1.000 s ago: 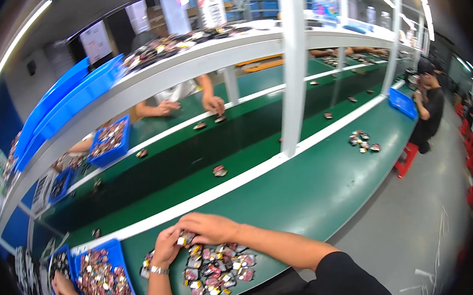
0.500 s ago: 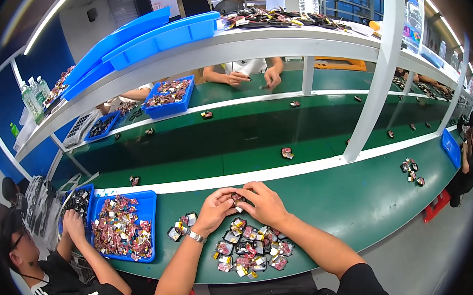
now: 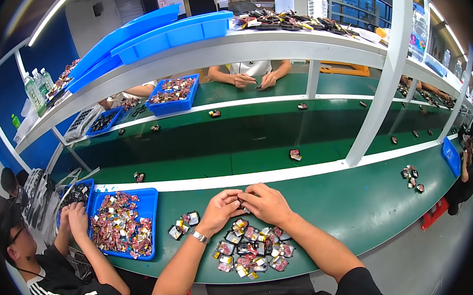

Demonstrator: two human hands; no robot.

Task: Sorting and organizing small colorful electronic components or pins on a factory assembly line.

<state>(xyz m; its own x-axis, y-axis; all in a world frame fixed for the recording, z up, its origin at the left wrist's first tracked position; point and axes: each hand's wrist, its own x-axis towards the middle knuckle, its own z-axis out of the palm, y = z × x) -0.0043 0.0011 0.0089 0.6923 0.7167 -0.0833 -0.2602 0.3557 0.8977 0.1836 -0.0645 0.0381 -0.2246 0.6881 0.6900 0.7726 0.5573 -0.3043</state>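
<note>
My left hand (image 3: pixel 219 210) and my right hand (image 3: pixel 268 205) meet over the green bench, fingertips pinched together on one small electronic module (image 3: pixel 244 208). The fingers cover most of it; a dark edge and a pale patch show. Below the hands, close to the bench's front edge, lies a pile of similar modules (image 3: pixel 253 249) with black casings, reddish boards, silver-grey faces and yellow tape. A smaller cluster of modules (image 3: pixel 183 226) lies left of my left wrist, which wears a metal watch (image 3: pixel 200 236).
A blue bin (image 3: pixel 156 208) full of reddish boards stands at left, beside a co-worker's hands (image 3: pixel 77 218). Several modules (image 3: pixel 412 178) lie at right. Beyond the white rail (image 3: pixel 239 180), scattered modules (image 3: pixel 295 155) sit on a green surface. A white post (image 3: pixel 381 82) supports the overhead shelf.
The view has shifted slightly. My fingers have closed further over the module, hiding more of it. The left co-worker's hands have come together, and the opposite person's hands have drawn closer.
</note>
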